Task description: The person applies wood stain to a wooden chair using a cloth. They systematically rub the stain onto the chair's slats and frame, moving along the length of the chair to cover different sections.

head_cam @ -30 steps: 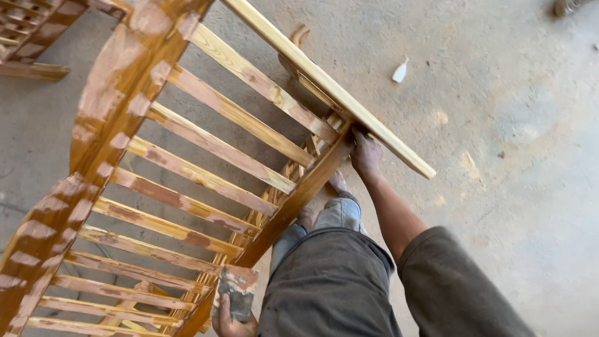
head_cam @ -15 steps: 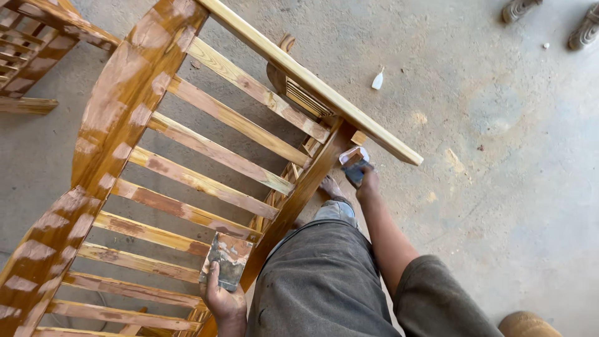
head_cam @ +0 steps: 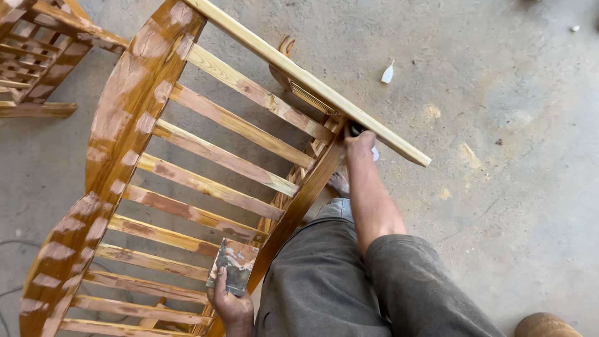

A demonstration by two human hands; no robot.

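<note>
Your left hand (head_cam: 232,307) sits low and near, bottom centre, fingers wrapped round the lower edge of a flat rectangular board (head_cam: 233,266), grey w/ smears of orange-brown and pale filler on its face. Thumb side grips it firm; the board stands up from the hand, its top edge just beside the slats (head_cam: 206,187) of the slatted wooden frame (head_cam: 134,118). Can't tell if board touches a slat or just overlaps it.

Your right hand (head_cam: 360,145) is up far-centre, arm stretched out, pressed vs the underside of the long pale rail (head_cam: 312,84) where it meets the frame's right side piece (head_cam: 299,206). Fingers curl in, closed round something dark w/ a bit of white showing just right of the knuckles; too hidden to say what it is.

The frame runs top-right to bottom-left, big curved side beam on the left blotched w/ pale filler patches. Slats blotched too.

Your grey trousers (head_cam: 324,287) fill the near centre, bare foot (head_cam: 340,183) showing under the frame. Another slatted frame (head_cam: 37,56) lies far left. Small white scrap (head_cam: 387,73) lies on the concrete floor (head_cam: 511,156), far right of the rail.
</note>
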